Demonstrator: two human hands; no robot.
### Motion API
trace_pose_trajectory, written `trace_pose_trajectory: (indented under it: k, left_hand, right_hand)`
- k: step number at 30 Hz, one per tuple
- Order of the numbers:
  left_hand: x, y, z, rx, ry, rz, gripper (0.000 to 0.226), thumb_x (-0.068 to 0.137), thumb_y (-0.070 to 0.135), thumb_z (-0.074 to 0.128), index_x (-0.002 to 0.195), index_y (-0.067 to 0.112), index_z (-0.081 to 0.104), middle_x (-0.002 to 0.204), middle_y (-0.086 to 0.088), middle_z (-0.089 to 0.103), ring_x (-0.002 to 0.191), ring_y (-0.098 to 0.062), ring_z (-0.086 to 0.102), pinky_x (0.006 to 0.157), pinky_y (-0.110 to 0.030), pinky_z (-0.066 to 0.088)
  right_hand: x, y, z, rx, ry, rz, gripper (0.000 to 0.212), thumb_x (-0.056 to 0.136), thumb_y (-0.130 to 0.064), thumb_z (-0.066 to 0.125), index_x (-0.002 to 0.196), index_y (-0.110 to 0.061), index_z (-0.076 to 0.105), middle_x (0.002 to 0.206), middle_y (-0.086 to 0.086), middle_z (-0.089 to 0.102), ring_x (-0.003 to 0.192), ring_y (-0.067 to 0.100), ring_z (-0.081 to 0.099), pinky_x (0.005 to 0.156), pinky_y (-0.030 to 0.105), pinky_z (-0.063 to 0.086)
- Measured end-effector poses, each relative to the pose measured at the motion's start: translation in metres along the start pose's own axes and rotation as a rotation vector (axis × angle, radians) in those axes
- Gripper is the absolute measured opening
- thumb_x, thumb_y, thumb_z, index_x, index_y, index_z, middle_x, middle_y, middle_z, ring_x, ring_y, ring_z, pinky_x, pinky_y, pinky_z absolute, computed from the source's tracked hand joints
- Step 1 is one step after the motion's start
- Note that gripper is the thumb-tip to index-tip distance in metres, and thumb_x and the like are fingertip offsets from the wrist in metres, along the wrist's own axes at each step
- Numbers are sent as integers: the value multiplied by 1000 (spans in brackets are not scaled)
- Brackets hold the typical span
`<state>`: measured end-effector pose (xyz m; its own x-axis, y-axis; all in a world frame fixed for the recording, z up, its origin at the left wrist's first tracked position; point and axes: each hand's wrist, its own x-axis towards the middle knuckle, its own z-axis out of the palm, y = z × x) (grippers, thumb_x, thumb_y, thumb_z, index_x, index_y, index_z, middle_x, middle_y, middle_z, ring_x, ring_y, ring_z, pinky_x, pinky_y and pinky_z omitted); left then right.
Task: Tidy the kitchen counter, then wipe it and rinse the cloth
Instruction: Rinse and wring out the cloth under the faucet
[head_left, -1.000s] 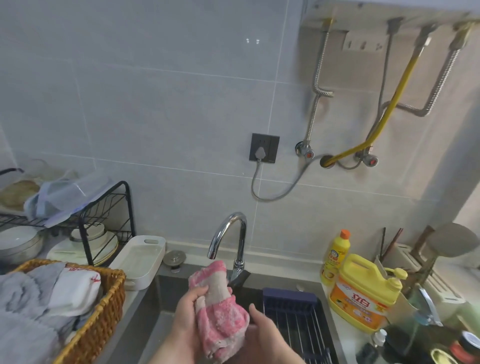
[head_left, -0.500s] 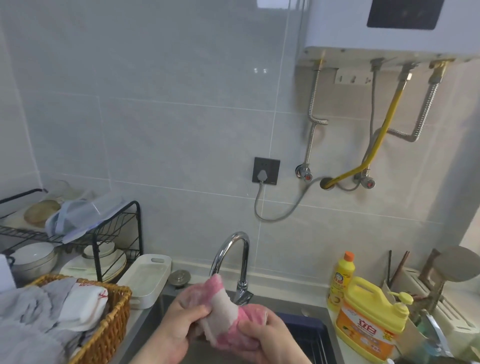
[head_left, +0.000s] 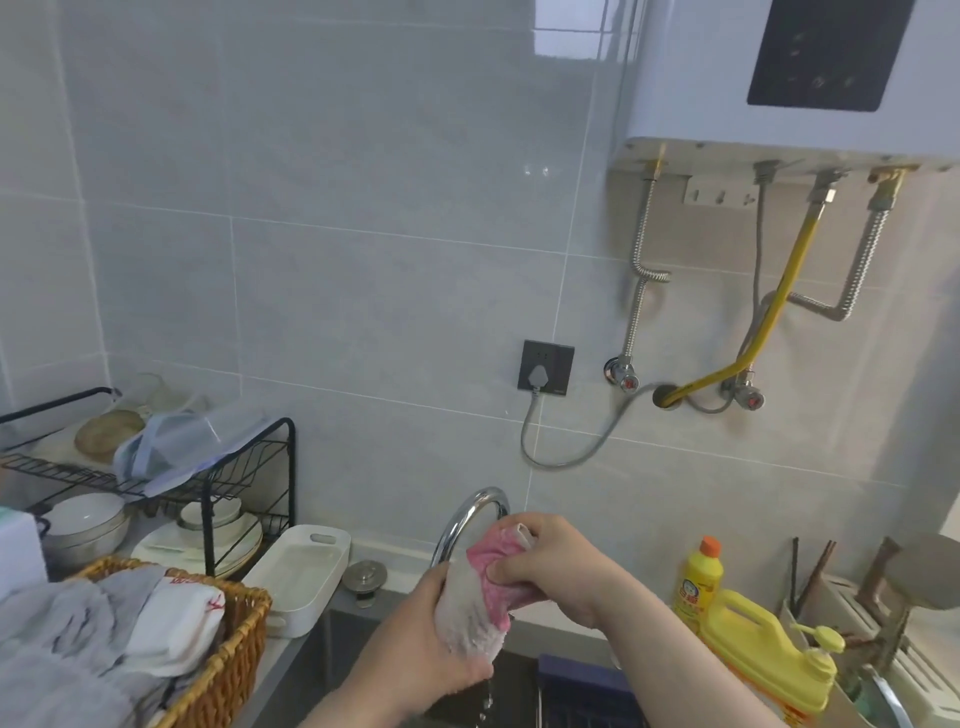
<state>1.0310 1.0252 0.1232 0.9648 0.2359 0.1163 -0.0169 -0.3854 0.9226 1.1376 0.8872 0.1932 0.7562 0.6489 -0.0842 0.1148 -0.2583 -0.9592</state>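
Cloth (head_left: 480, 597), pink/white, lower centre, over sink (head_left: 348, 639), in front of tap (head_left: 467, 519).
Left hand (head_left: 415, 654): fingers curled round lower end. Right hand (head_left: 550, 566): fingers pinch upper end. Drips fall below.

Risk:
- wring drifting left wets desk (head_left: 283, 662)
- right forearm near yellow jug (head_left: 753, 649), could tip it

Containers:
- sink: dark insert, contents unclear
- wicker basket (head_left: 234, 654), lower left: grey and white cloths
- white dish (head_left: 301, 577): apparently empty

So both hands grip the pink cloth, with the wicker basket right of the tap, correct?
No: the head view shows the wicker basket left of the tap. The left hand and right hand do grip the pink cloth.
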Motion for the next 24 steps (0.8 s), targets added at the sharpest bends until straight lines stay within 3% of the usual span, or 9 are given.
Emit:
trace_pose_trajectory:
  k: [3, 7, 9, 12, 15, 18, 20, 22, 24]
  left_hand:
    - [12, -5, -9, -36, -84, -68, 58, 53, 30, 85, 106, 28, 60, 89, 11, 74, 78, 0, 69, 71, -23, 55]
    - [26, -15, -26, -259, -476, -186, 57, 63, 5, 77, 118, 8, 63, 103, -5, 71, 97, -18, 66, 85, -32, 52]
    - [30, -20, -31, -385, -596, -206, 53, 68, -2, 71, 121, 2, 61, 108, -12, 68, 101, -26, 63, 92, -35, 50]
    - [36, -28, -28, -514, -583, -213, 61, 59, 3, 77, 117, -7, 62, 105, -22, 65, 98, -32, 62, 93, -42, 48]
    - [35, -33, -20, -682, -487, -219, 64, 52, -1, 74, 114, -12, 63, 97, -29, 64, 86, -38, 65, 80, -42, 52]
    - [33, -34, -22, -798, -512, -226, 69, 57, -3, 73, 123, -14, 54, 88, -32, 61, 79, -42, 64, 72, -48, 53]
    - [35, -36, -27, -853, -560, -228, 69, 65, 6, 76, 124, -14, 48, 89, -30, 61, 82, -41, 65, 77, -51, 52]
    - [34, -37, -30, -899, -634, -184, 65, 79, 20, 71, 128, -12, 44, 98, -25, 61, 89, -36, 65, 85, -47, 50]
    - [37, -38, -31, -881, -681, -185, 63, 83, 25, 69, 131, -9, 46, 107, -25, 61, 90, -32, 64, 81, -40, 51]
  right_hand:
    - [0, -3, -3, 1, -43, -19, 28, 75, 11, 69, 88, -12, 75, 85, 14, 72, 77, 27, 69, 79, 45, 60]
    - [-2, -6, -3, -29, -131, -38, 29, 70, 7, 68, 89, -14, 76, 85, 11, 71, 80, 23, 69, 73, 35, 58]
    - [-1, -5, -3, -18, -127, -35, 30, 69, 7, 69, 91, -12, 75, 86, 13, 71, 80, 24, 69, 72, 33, 57]
    - [1, -3, 2, -4, -112, -34, 30, 68, 8, 69, 88, -14, 75, 84, 13, 70, 78, 24, 68, 71, 34, 56]
    - [5, -2, 6, 62, -71, -46, 30, 63, 4, 69, 83, -17, 76, 89, 18, 70, 78, 26, 64, 74, 38, 54]
    - [10, -3, 6, 63, -64, -62, 31, 62, 3, 70, 83, -18, 76, 90, 16, 69, 78, 26, 65, 74, 38, 55]
    - [13, -2, 8, 53, -70, -68, 31, 62, 5, 69, 81, -19, 77, 84, 12, 69, 75, 23, 66, 72, 35, 56]
    - [16, 0, 9, 58, -74, -71, 33, 61, 6, 66, 78, -19, 77, 82, 10, 69, 75, 23, 66, 72, 35, 55]
    - [20, 4, 11, 48, -68, -84, 33, 60, 6, 66, 76, -21, 77, 81, 6, 70, 78, 21, 65, 72, 34, 54]
